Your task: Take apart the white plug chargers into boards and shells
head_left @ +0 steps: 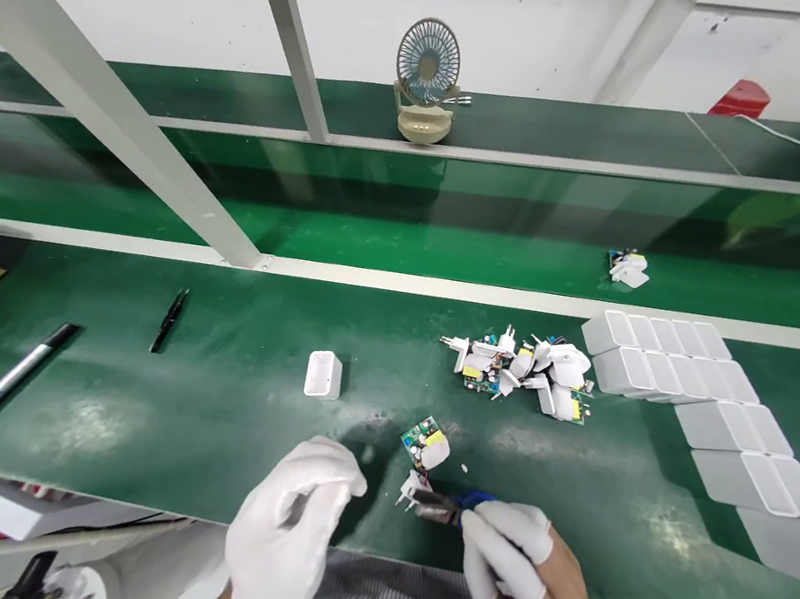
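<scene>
My left hand, in a white glove, is closed above the front edge of the green table, fingertips pinched; anything between them is hidden. On the right, my right hand, with white coverings on its fingers, grips dark-jawed pliers with blue handles. The jaws reach a small white plug on the table. Just behind that plug lies a green circuit board with a white piece and yellow tape on it. A small white open housing stands farther back, left of the board.
A pile of circuit boards and white plugs lies back right, beside rows of white housings. Another board piece rests beyond the rail. A marker and a black pen are left. A fan stands on the shelf.
</scene>
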`<state>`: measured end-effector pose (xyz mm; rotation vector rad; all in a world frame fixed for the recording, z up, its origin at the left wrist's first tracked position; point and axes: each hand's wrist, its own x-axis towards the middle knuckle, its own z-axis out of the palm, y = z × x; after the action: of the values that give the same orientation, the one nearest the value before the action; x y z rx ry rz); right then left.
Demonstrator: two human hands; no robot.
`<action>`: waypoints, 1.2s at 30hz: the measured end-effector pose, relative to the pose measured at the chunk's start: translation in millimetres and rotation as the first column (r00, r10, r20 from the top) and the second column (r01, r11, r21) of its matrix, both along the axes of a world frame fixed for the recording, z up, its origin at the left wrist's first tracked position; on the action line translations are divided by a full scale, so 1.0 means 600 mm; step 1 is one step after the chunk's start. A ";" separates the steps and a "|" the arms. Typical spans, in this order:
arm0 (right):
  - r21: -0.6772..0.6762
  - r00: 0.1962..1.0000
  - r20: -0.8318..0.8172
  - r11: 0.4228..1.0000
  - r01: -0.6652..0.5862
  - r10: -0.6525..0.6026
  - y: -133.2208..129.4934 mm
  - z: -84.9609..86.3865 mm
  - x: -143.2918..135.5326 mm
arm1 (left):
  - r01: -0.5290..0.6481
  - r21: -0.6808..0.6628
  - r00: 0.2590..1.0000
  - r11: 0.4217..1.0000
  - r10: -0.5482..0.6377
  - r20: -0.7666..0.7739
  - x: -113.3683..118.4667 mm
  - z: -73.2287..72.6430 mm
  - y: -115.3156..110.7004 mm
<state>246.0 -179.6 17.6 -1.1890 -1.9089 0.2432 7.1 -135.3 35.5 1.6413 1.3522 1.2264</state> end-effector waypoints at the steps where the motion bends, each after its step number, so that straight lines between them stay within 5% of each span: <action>1: -0.059 0.994 -0.101 0.998 0.029 -0.035 0.004 0.002 -0.001 | 0.042 -0.009 0.999 0.999 -0.042 0.030 -0.004 0.002 0.004; 6: -0.384 0.827 -0.504 0.922 0.044 -0.249 0.035 0.019 -0.037 | 0.293 -0.300 0.946 0.908 -0.322 -0.048 0.022 0.023 0.019; 10: -0.420 0.765 -0.629 0.889 -0.183 -0.139 0.052 0.025 -0.080 | 0.221 -0.393 0.948 0.893 -0.291 -0.128 0.044 0.032 0.017; 14: -0.320 0.808 -0.589 0.915 -0.246 0.011 0.068 0.029 -0.085 | 0.163 -0.404 0.956 0.900 -0.246 -0.160 0.024 0.031 0.017; 18: -0.312 0.845 -0.534 0.930 -0.196 -0.001 0.095 0.041 -0.063 | 0.282 -0.465 0.914 0.840 -0.383 -0.138 0.005 0.034 0.020; 21: -0.286 0.846 -0.522 0.913 -0.292 0.107 0.115 0.046 -0.049 | 0.356 -0.497 0.879 0.791 -0.464 -0.109 0.004 0.036 0.022; 27: -0.098 0.829 -0.490 0.928 -0.360 0.270 0.137 0.048 -0.036 | 0.416 -0.472 0.858 0.777 -0.508 -0.079 0.004 0.036 0.022; 36: -0.138 0.853 -0.465 0.933 -0.332 0.235 0.130 0.045 -0.035 | 0.385 -0.487 0.858 0.784 -0.499 -0.126 0.004 0.029 0.020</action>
<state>225.1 -101.5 44.6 -0.8783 -1.6675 0.8311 9.2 -123.1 52.9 1.6732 1.1740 0.3960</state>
